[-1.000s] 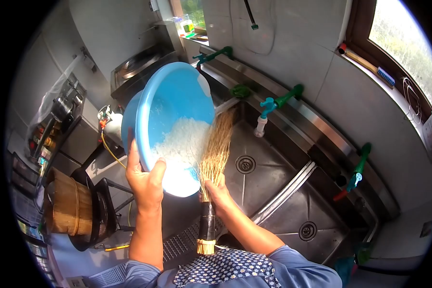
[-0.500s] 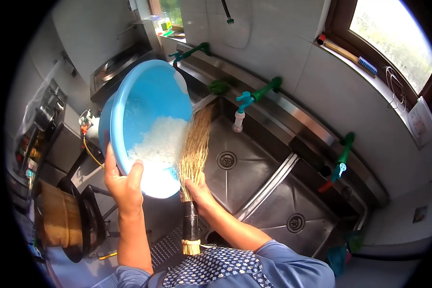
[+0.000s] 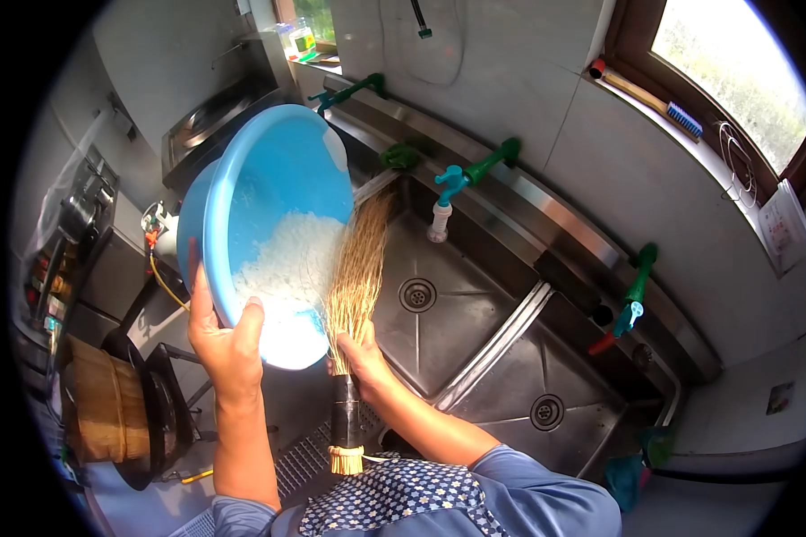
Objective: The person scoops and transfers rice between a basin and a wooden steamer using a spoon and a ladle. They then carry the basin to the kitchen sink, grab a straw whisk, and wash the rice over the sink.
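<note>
A blue plastic basin (image 3: 282, 179) is tilted toward the right, with white rice-like grains (image 3: 291, 259) lying inside against its lower wall. My left hand (image 3: 228, 345) grips the basin's near rim, thumb inside and fingers on the outer side. Around the lower bristles of a straw whisk broom (image 3: 358, 277) my right hand (image 3: 358, 353) is closed. The broom's black-wrapped handle points down toward me, and its bristles reach up along the basin's right edge. Whether the bristles touch the grains I cannot tell.
Below lies a two-basin steel sink (image 3: 439, 340). Along the back stand green taps (image 3: 493, 163), one with a white nozzle. A scrubbing brush (image 3: 645, 97) rests on the windowsill. At lower left, a wooden barrel (image 3: 107, 403) sits in a dark pan.
The basin and broom have shifted slightly left in view, along with the surroundings. Both hands keep their grip, and the grains look much the same.
</note>
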